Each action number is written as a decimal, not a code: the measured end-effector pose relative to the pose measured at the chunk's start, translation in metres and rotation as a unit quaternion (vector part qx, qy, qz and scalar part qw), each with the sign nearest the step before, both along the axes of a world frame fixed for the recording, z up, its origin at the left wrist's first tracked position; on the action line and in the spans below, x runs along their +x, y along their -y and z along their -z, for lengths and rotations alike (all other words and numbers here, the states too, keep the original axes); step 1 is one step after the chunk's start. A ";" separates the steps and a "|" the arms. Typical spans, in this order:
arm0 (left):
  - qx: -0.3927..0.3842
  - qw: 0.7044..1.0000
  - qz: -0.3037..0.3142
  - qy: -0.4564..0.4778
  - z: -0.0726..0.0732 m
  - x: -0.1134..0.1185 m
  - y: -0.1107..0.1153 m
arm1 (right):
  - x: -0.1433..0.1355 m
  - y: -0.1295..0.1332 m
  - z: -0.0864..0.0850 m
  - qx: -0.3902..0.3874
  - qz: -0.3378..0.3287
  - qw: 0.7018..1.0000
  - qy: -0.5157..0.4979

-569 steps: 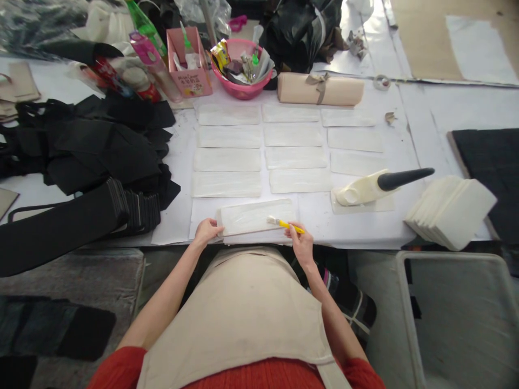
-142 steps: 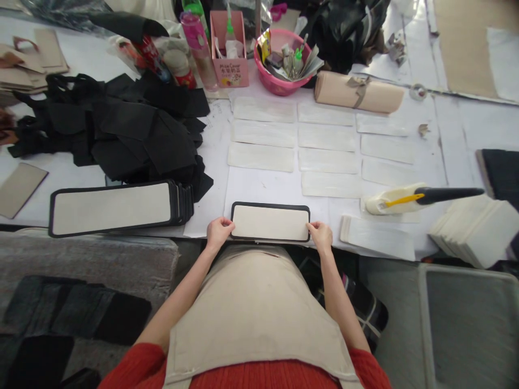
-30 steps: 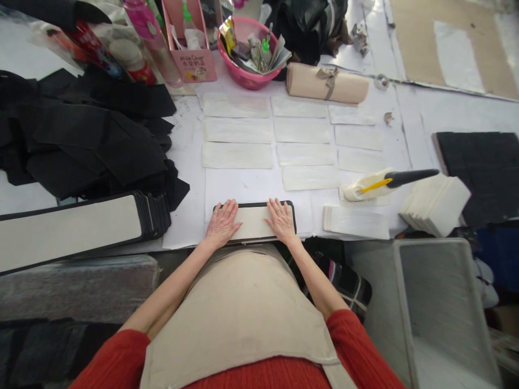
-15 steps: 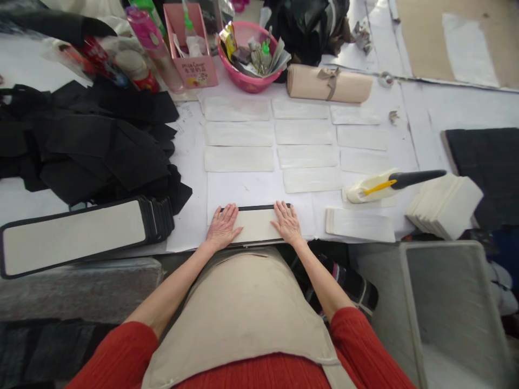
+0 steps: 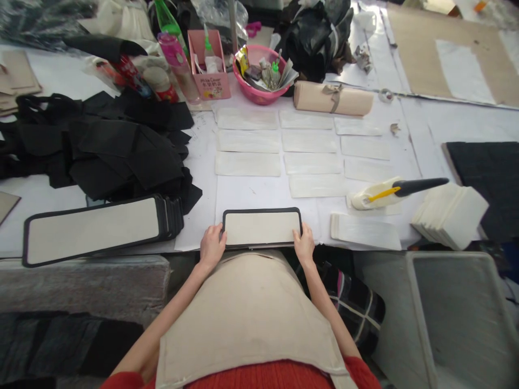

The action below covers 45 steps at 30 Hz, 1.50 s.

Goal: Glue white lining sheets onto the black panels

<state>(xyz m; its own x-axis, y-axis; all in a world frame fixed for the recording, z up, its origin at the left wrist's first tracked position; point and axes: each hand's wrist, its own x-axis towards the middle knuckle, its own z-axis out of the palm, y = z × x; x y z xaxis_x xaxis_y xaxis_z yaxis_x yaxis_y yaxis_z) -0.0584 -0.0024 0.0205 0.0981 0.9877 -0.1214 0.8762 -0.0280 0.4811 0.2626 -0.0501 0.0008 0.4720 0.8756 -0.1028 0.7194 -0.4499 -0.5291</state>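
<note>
A cream panel with a black border (image 5: 261,227) lies at the table's front edge, in front of the apron. My left hand (image 5: 213,244) grips its left end, thumb on top, fingers at the side. At the right end my right hand (image 5: 304,243) holds it in the same way. Behind the panel, several pale strips (image 5: 247,163) lie in rows on white paper. To the left is a stack of longer black-edged panels (image 5: 93,229). A stack of pale strips (image 5: 365,231) sits to the right, near a white container with a yellow-and-black brush (image 5: 375,195).
Black fabric pieces (image 5: 117,146) are heaped at the left. A pink basket (image 5: 261,97), a pink box (image 5: 211,86) and a rolled beige bundle (image 5: 332,99) stand at the back. White pieces (image 5: 450,216) lean at the right, above a grey bin (image 5: 417,302).
Both hands have moved from lying flat on top of the panel to gripping its two ends. The whole black border now shows. The camera view has shifted slightly.
</note>
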 end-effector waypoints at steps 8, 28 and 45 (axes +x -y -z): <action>0.006 0.997 -0.052 0.060 -0.008 0.008 0.001 | -0.016 -0.006 -0.015 0.062 0.058 0.995 -0.045; -0.030 0.858 -0.264 0.440 -0.019 -0.004 -0.127 | -0.008 -0.146 -0.018 0.096 0.063 0.969 -0.220; 0.042 0.980 -0.192 0.013 0.015 -0.014 -0.192 | -0.001 -0.261 -0.016 -0.098 -0.031 0.994 0.043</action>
